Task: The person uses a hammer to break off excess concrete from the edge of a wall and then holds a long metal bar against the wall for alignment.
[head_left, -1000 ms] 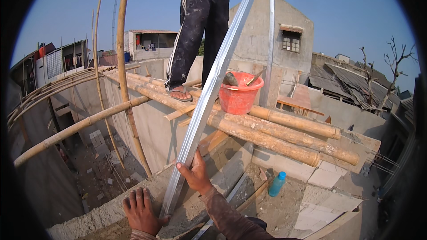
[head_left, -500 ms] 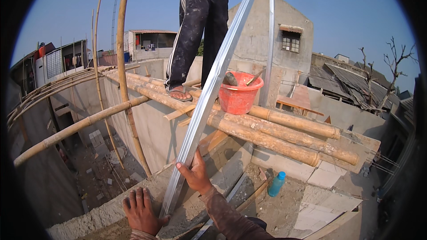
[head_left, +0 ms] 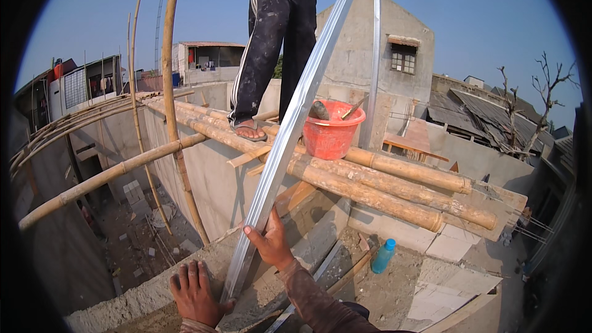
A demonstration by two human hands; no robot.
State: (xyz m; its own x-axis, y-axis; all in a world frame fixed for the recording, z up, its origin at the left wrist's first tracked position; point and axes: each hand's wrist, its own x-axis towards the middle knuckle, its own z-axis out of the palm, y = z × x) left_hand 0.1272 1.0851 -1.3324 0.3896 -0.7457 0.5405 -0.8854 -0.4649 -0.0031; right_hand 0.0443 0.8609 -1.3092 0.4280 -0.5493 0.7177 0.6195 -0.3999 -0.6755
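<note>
A long silver metal channel (head_left: 290, 129) leans steeply from the concrete wall top (head_left: 132, 299) up toward a person (head_left: 271, 43) who stands on bamboo poles. My right hand (head_left: 269, 243) grips the channel's lower part from the right. My left hand (head_left: 196, 293) lies flat on the wall top, fingers spread, touching the channel's bottom end. A second metal strip (head_left: 374, 55) stands upright behind a red bucket (head_left: 332, 129).
Thick bamboo poles (head_left: 382, 188) form a scaffold across the gap; thin upright poles (head_left: 169, 86) rise at the left. A blue bottle (head_left: 382, 256) lies on rubble below right. A deep drop with debris (head_left: 132, 234) opens at the left. White blocks (head_left: 459, 287) sit at lower right.
</note>
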